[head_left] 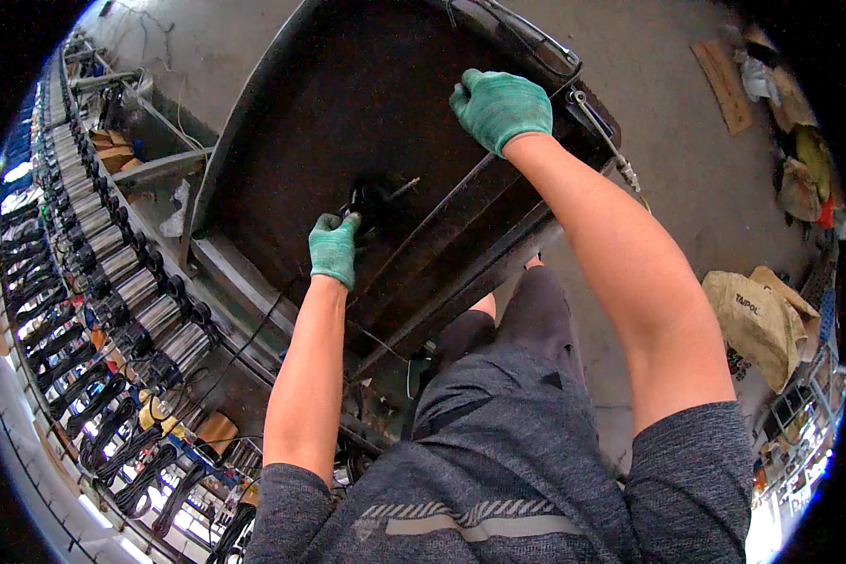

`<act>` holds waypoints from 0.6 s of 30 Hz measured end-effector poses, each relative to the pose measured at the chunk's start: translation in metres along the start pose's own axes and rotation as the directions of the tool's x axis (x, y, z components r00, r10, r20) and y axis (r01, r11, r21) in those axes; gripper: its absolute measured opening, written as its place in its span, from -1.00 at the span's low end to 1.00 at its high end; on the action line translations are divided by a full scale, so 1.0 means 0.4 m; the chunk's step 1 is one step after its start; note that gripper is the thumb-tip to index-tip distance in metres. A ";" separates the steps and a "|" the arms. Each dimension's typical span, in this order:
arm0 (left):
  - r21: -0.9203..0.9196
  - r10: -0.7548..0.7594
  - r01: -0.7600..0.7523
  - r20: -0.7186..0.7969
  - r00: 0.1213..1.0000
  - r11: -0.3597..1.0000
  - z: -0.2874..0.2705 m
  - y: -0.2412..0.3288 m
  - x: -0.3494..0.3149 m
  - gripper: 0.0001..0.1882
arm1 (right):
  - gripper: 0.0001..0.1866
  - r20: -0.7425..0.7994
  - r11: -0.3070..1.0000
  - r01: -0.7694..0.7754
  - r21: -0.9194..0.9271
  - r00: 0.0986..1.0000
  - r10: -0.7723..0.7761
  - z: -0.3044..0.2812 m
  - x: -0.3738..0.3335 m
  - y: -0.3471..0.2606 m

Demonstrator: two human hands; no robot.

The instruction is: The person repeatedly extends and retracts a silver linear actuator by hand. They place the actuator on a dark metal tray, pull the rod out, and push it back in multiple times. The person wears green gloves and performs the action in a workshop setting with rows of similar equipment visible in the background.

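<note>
My left hand point(334, 252), in a green knit glove, is closed at the near end of a black object point(371, 199), over the dark floor of a large metal tray point(320, 122). The object is blurred and its kind is unclear; a thin light-coloured tip point(406, 187) points from it to the right. My right hand point(506, 108), gloved the same way, is raised near the tray's right side with its fingers curled in. Whatever it may hold is hidden. Just right of it, a metal hose fitting point(625, 172) lies along the tray's corner.
To the left runs a long conveyor of metal rollers point(144, 287), with several coiled black cables point(113, 461) beside it. A beige sack point(757, 320) stands on the floor at right. Flat brown cardboard point(724, 86) lies farther back. My legs are close against the tray's near edge.
</note>
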State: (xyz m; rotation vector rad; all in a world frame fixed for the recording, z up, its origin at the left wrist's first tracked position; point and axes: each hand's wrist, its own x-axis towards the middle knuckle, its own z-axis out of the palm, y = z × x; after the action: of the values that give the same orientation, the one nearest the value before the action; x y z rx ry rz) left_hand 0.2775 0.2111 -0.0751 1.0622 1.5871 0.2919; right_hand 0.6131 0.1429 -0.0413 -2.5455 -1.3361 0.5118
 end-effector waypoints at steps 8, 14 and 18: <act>0.227 0.068 -0.060 -0.028 0.997 0.972 -0.039 -0.018 -0.051 -0.76 | -0.67 0.007 1.000 -0.002 -0.017 1.000 0.002 0.006 0.002 -0.001; 0.146 0.142 -0.134 -0.047 0.989 0.980 -0.044 -0.065 -0.049 -0.70 | -0.67 0.006 1.000 -0.005 -0.026 1.000 0.005 0.003 0.002 0.000; 0.143 0.085 -0.077 -0.053 0.995 0.987 -0.028 -0.019 -0.081 -0.70 | -0.66 0.003 0.999 -0.012 -0.031 1.000 0.012 -0.001 0.000 -0.002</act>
State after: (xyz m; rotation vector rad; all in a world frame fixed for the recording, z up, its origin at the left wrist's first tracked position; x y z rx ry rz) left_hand 0.2620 0.1864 -0.0555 1.2390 1.6387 0.2714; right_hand 0.6125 0.1435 -0.0406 -2.5800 -1.3403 0.5024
